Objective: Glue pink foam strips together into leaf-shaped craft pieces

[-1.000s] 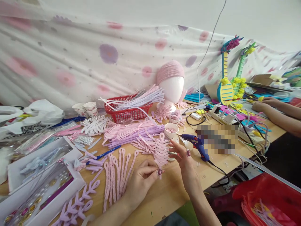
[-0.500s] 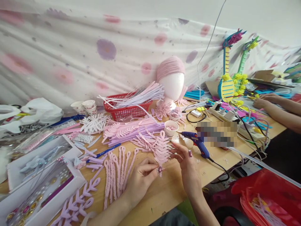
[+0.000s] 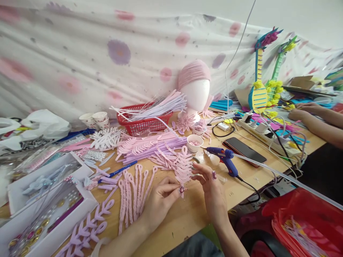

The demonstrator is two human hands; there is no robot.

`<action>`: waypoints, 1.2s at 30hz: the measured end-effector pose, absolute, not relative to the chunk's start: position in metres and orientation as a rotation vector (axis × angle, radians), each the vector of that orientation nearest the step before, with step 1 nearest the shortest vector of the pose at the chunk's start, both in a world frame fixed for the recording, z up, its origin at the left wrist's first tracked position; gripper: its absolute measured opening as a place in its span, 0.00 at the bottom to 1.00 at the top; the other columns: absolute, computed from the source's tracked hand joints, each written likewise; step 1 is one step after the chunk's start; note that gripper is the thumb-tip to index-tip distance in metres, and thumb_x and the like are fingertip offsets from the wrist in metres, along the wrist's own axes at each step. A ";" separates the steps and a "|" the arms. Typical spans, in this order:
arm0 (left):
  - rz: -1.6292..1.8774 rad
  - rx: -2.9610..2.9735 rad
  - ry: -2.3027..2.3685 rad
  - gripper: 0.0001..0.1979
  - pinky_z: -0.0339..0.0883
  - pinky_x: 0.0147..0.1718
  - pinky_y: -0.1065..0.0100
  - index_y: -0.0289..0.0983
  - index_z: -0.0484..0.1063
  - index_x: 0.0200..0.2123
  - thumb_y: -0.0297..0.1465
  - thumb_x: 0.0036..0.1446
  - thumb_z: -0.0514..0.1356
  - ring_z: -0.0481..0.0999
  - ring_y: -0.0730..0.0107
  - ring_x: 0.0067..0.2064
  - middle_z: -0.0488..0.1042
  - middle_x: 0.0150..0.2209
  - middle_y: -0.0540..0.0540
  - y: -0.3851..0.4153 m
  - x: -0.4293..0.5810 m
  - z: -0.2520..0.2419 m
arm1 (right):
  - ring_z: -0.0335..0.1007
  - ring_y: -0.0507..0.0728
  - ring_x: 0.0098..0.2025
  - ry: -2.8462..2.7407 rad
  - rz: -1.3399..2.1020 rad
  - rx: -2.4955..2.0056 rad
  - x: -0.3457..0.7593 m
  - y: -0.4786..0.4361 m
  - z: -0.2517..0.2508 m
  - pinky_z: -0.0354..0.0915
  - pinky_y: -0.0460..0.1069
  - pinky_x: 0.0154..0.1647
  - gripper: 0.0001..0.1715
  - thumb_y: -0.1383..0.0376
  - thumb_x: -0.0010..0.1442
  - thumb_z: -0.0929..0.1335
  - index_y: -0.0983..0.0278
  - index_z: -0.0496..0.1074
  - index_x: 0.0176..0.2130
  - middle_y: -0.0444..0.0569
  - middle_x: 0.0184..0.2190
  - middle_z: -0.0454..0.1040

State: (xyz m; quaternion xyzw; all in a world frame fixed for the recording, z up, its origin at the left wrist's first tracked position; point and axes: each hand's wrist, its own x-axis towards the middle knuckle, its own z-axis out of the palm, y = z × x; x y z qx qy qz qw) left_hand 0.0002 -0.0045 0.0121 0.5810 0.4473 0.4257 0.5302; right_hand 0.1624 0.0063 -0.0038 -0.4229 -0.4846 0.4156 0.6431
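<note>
Pink foam leaf (image 3: 183,166) stands upright over the near middle of the table (image 3: 187,217) — its stem is pinched between thumb and forefinger of the left hand (image 3: 160,200). Right hand (image 3: 211,189) sits just beside it, fingers loosely spread, tips brushing the leaf's right-side fronds, gripping nothing. Blue glue gun (image 3: 223,159) lies just beyond the right hand, a dark phone (image 3: 245,150) near it — another person's hands (image 3: 302,114) rest at the far right.
</note>
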 end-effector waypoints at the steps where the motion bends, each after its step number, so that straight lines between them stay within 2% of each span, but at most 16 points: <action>1: 1.017 1.385 1.068 0.14 0.60 0.40 0.67 0.38 0.78 0.24 0.36 0.57 0.60 0.70 0.64 0.37 0.70 0.31 0.46 -0.004 0.000 0.012 | 0.67 0.59 0.45 -1.100 0.948 -0.962 0.162 0.006 -0.003 0.65 0.54 0.45 0.23 0.51 0.67 0.58 0.57 0.75 0.46 0.51 0.48 0.72; 7: 1.018 1.380 1.069 0.14 0.61 0.40 0.67 0.38 0.79 0.25 0.37 0.57 0.60 0.70 0.64 0.38 0.71 0.32 0.45 -0.004 0.000 0.011 | 0.67 0.59 0.43 -1.031 0.930 -0.994 0.158 0.002 -0.004 0.65 0.55 0.43 0.23 0.51 0.66 0.58 0.59 0.76 0.41 0.52 0.44 0.73; 11: 1.020 1.382 1.067 0.13 0.61 0.41 0.67 0.38 0.80 0.26 0.37 0.58 0.60 0.70 0.64 0.39 0.71 0.32 0.46 -0.004 0.000 0.010 | 0.68 0.59 0.42 -1.024 0.971 -0.968 0.157 0.002 -0.005 0.65 0.55 0.42 0.22 0.50 0.65 0.60 0.59 0.76 0.42 0.52 0.43 0.74; 15: 1.025 1.370 1.055 0.12 0.61 0.41 0.66 0.39 0.81 0.28 0.37 0.57 0.60 0.70 0.63 0.39 0.71 0.33 0.46 -0.004 0.000 0.010 | 0.68 0.58 0.40 -0.969 0.949 -0.961 0.158 0.001 -0.005 0.65 0.54 0.42 0.21 0.53 0.66 0.59 0.59 0.76 0.39 0.51 0.42 0.74; 31: 1.034 1.378 1.081 0.13 0.63 0.41 0.67 0.38 0.81 0.28 0.37 0.56 0.60 0.71 0.64 0.38 0.73 0.32 0.45 -0.004 0.000 0.010 | 0.66 0.59 0.43 -0.991 0.975 -0.968 0.157 -0.006 -0.013 0.64 0.52 0.42 0.23 0.52 0.67 0.58 0.59 0.75 0.35 0.50 0.39 0.72; 33: 1.039 1.344 1.074 0.12 0.64 0.41 0.67 0.38 0.81 0.29 0.37 0.56 0.61 0.71 0.64 0.37 0.75 0.33 0.45 -0.004 0.000 0.009 | 0.65 0.58 0.41 -1.053 0.940 -1.008 0.160 -0.008 -0.010 0.63 0.52 0.42 0.21 0.53 0.66 0.59 0.59 0.75 0.34 0.49 0.38 0.71; 36: 1.031 1.215 1.046 0.14 0.66 0.36 0.67 0.37 0.82 0.32 0.39 0.56 0.61 0.72 0.66 0.32 0.78 0.30 0.44 -0.004 0.001 0.007 | 0.64 0.57 0.36 -1.182 0.783 -1.159 0.176 -0.009 -0.003 0.61 0.51 0.42 0.15 0.55 0.62 0.66 0.61 0.72 0.29 0.47 0.31 0.70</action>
